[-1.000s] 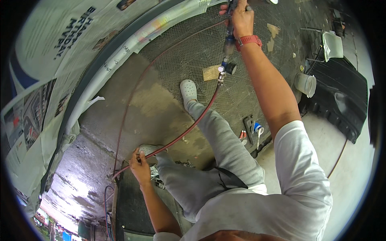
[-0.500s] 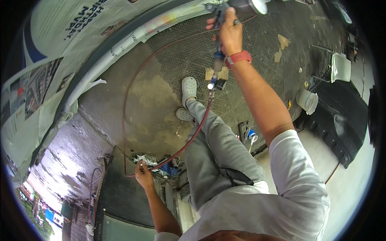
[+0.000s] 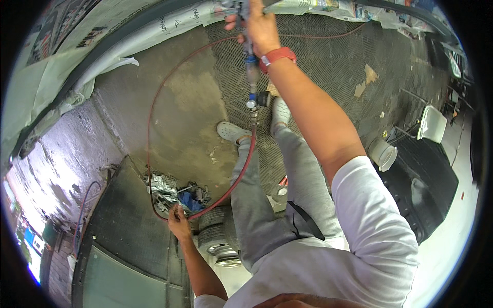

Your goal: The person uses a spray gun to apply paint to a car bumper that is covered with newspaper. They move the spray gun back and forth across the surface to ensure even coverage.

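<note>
At the top edge, my right hand (image 3: 263, 32) is wrapped round the grip of a spray gun (image 3: 247, 47). The gun's upper part is blurred and partly cut off by the edge of the view. Under the grip hang an inline fitting (image 3: 252, 77) and a round black gauge (image 3: 264, 98). From there a red air hose (image 3: 243, 174) curves down to my left hand (image 3: 178, 223), whose fingers are closed round it at the lower left. Beyond that hand the hose loops up and runs far across the floor. A paper-masked vehicle panel (image 3: 149, 32) lies ahead and left of the gun.
Tires (image 3: 211, 228) and a heap of scraps (image 3: 165, 189) lie by my left hand. A dark panel with glass (image 3: 128, 256) leans at the lower left. To the right are a white bucket (image 3: 382, 154), a chair (image 3: 432, 124) and a large black plastic part (image 3: 429, 190).
My right hand has carried the spray gun left and toward the top edge. My feet have stepped apart. The view has shifted, uncovering the tires and more masked paper at the far right.
</note>
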